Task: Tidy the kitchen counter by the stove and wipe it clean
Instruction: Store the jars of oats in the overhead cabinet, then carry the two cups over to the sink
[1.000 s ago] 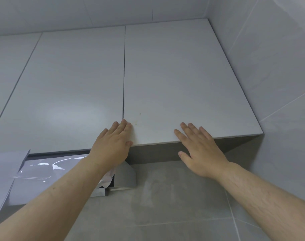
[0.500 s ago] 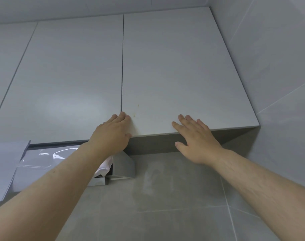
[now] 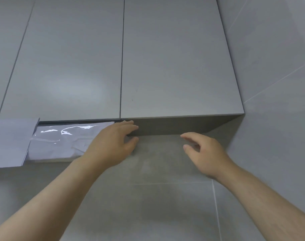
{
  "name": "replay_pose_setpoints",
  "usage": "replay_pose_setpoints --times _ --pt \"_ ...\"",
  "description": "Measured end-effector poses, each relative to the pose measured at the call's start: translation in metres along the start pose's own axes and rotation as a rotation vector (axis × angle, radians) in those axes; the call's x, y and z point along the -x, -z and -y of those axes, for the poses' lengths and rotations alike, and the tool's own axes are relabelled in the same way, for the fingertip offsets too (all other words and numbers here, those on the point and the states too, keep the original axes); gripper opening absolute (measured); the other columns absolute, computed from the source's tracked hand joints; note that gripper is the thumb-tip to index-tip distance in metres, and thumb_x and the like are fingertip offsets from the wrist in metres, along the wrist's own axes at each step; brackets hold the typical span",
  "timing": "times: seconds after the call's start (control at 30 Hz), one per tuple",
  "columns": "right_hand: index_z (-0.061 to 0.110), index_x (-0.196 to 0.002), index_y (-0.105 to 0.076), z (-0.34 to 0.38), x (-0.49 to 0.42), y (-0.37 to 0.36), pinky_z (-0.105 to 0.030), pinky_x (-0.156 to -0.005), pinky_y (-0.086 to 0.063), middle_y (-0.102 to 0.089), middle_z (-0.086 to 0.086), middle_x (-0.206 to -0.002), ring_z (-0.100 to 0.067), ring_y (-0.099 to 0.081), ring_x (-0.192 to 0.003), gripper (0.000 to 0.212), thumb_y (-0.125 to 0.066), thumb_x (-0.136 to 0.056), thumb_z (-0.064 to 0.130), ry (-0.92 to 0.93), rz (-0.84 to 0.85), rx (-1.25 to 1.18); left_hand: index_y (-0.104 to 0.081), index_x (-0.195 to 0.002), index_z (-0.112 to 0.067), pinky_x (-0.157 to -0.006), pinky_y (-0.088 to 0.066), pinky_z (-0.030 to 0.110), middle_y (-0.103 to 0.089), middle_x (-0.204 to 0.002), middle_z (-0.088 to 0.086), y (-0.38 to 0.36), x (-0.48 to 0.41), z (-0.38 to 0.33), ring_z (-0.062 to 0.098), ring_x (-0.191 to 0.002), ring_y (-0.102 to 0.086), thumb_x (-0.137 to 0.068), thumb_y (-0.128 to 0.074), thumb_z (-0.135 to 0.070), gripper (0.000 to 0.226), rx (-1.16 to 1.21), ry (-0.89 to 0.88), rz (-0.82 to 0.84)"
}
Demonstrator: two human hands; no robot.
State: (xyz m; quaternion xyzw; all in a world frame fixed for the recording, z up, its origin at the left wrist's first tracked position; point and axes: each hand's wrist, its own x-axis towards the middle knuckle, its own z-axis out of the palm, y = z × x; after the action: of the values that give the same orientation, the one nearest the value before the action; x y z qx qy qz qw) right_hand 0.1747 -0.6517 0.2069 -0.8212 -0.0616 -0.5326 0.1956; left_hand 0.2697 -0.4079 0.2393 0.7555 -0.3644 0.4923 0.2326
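Head view: the left grip (image 3: 111, 141) is being held at the lower edge of the right cabinet door (image 3: 176, 66), fingers apart and seemingly touching that edge, clamped on nothing. The right grip (image 3: 207, 152) is being held loosely apart just below the door, touching nothing, beside a film-covered hood (image 3: 61, 145).

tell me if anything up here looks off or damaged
Only the plastic film under the left cabinet door: it is creased and wrinkled, with glossy folds, not lying flat.
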Motion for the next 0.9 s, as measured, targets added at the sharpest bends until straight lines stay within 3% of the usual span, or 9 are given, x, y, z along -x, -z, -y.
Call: replay_pose_setpoints --times 0.13,0.27,0.4,0.53,0.7,0.83,0.9 --pt "0.028 -0.125 -0.062 0.002 0.039 0.008 -0.020 -0.102 -0.038 -0.060 0.017 -0.123 -0.002 -0.053 -0.117 0.033 -0.060 -0.094 0.019 -0.061 0.018 -0.107 -0.054 -0.133 -0.035 -0.108 -0.035 0.025 -0.042 -0.146 -0.021 0.003 0.041 -0.017 0.000 -0.126 -0.048 -0.092 -0.056 -0.036 0.042 0.136 0.049 0.038" --pt "0.044 -0.110 -0.059 0.003 0.087 0.012 -0.023 -0.103 -0.042 -0.060 0.024 -0.114 0.003 -0.056 -0.115 0.034 -0.061 -0.092 0.015 -0.144 0.015 -0.261 -0.055 -0.133 -0.034 -0.103 -0.030 0.016 -0.045 -0.143 -0.023 -0.003 0.086 -0.034 -0.005 -0.129 -0.040 -0.091 -0.059 -0.035 0.042 0.228 0.109 0.080" --pt "0.053 -0.107 -0.056 0.000 0.141 0.014 -0.021 -0.093 -0.042 -0.059 0.025 -0.119 -0.008 -0.059 -0.112 0.035 -0.062 -0.092 0.022 -0.227 0.098 -0.291 -0.052 -0.135 -0.037 -0.098 -0.028 0.011 -0.042 -0.137 -0.029 -0.016 0.133 -0.046 -0.015 -0.123 -0.033 -0.091 -0.060 -0.036 0.044 0.299 0.178 0.152" --pt "0.055 -0.106 -0.056 -0.006 0.191 0.018 -0.014 -0.089 -0.040 -0.057 0.030 -0.122 -0.003 -0.058 -0.114 0.033 -0.061 -0.092 0.025 -0.311 0.156 -0.342 -0.048 -0.137 -0.040 -0.099 -0.033 0.016 -0.037 -0.135 -0.033 -0.024 0.179 -0.061 0.001 -0.132 -0.041 -0.092 -0.057 -0.041 0.047 0.303 0.253 0.261" --pt "0.058 -0.106 -0.052 -0.011 0.247 0.019 -0.018 -0.094 -0.040 -0.054 0.032 -0.128 -0.001 -0.055 -0.117 0.033 -0.059 -0.093 0.029 -0.411 0.244 -0.365 -0.049 -0.135 -0.043 -0.083 -0.045 0.018 -0.036 -0.129 -0.039 -0.029 0.227 -0.092 -0.007 -0.107 -0.053 -0.092 -0.057 -0.041 0.044 0.364 0.348 0.374" --pt "0.060 -0.108 -0.051 -0.014 0.284 0.024 -0.016 -0.093 -0.039 -0.050 0.040 -0.125 0.003 -0.053 -0.118 0.034 -0.058 -0.094 0.029 -0.468 0.294 -0.359 -0.048 -0.136 -0.041 -0.104 -0.037 0.019 -0.031 -0.127 -0.043 -0.032 0.263 -0.106 -0.003 -0.131 -0.041 -0.092 -0.059 -0.037 0.046 0.348 0.356 0.445" --pt "0.059 -0.109 -0.052 -0.013 0.303 0.025 -0.012 -0.091 -0.038 -0.048 0.043 -0.121 0.005 -0.052 -0.117 0.035 -0.058 -0.094 0.028 -0.496 0.319 -0.349 -0.046 -0.138 -0.042 -0.110 -0.031 0.019 -0.030 -0.134 -0.040 -0.032 0.283 -0.108 -0.011 -0.134 -0.030 -0.092 -0.058 -0.039 0.047 0.338 0.356 0.486"
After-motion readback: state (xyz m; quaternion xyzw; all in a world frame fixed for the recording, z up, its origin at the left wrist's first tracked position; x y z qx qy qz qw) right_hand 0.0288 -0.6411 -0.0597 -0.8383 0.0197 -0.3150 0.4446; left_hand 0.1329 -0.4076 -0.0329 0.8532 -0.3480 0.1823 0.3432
